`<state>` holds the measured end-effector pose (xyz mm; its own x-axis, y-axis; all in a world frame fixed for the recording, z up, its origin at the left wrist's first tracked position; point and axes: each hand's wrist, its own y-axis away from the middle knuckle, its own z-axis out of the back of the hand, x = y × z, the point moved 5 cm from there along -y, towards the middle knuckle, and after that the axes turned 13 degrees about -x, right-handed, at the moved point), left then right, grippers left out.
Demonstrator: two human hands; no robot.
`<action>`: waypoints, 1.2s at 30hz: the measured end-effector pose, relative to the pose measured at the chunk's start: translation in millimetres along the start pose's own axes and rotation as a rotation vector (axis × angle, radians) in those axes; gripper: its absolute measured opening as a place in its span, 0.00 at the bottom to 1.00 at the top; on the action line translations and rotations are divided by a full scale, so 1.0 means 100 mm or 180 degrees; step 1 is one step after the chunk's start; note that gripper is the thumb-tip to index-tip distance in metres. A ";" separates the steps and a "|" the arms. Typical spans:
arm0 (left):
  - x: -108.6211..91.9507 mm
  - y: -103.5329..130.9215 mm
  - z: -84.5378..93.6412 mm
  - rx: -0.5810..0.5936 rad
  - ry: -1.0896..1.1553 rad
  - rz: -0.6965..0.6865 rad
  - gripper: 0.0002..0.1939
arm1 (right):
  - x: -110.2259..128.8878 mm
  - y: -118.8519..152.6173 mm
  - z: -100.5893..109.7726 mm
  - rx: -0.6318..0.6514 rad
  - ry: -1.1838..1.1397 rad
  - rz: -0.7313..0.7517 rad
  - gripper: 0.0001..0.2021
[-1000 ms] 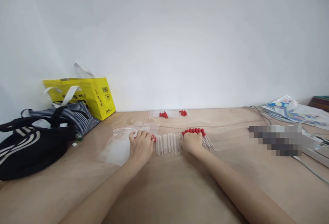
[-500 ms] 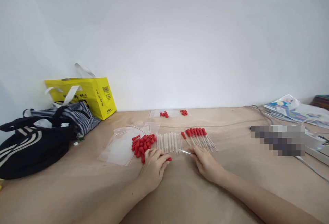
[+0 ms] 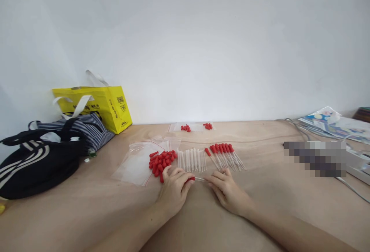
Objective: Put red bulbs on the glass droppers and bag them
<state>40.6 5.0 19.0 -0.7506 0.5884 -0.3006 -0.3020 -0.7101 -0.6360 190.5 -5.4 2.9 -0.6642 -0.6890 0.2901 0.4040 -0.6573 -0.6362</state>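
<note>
Wooden table [image 3: 202, 221] — left hand [image 3: 173, 190], right hand [image 3: 228, 190] apparently joining dropper [image 3: 199, 179].

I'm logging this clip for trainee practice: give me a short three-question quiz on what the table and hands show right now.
1. True or false: the left hand pinches a red bulb and the right hand holds a clear tube.
2. Which lies directly left of the row of bare tubes? A) pile of loose red bulbs B) yellow bag C) row of capped droppers
3. Fill in: the loose bulbs lie partly on a clear zip ____.

Key: 1 true; 2 A; 3 bag.
</note>
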 end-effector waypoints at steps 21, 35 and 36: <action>-0.19 0.10 0.01 -0.0226 0.0345 -0.0632 0.09 | 0.21 -0.04 0.09 -0.0834 0.0089 0.1161 0.11; -0.12 0.03 0.09 -0.0167 0.0257 -0.0485 0.05 | 0.09 -0.09 0.14 -0.0728 0.0095 0.0847 0.10; -0.11 0.03 0.10 -0.0194 0.0245 -0.0501 0.05 | 0.08 -0.09 0.14 -0.0718 0.0131 0.0868 0.09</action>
<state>42.2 -7.4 27.3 -0.6489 0.7200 -0.2459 -0.3744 -0.5835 -0.7206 190.6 -9.1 21.3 -0.5776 -0.8140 0.0618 0.4239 -0.3637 -0.8295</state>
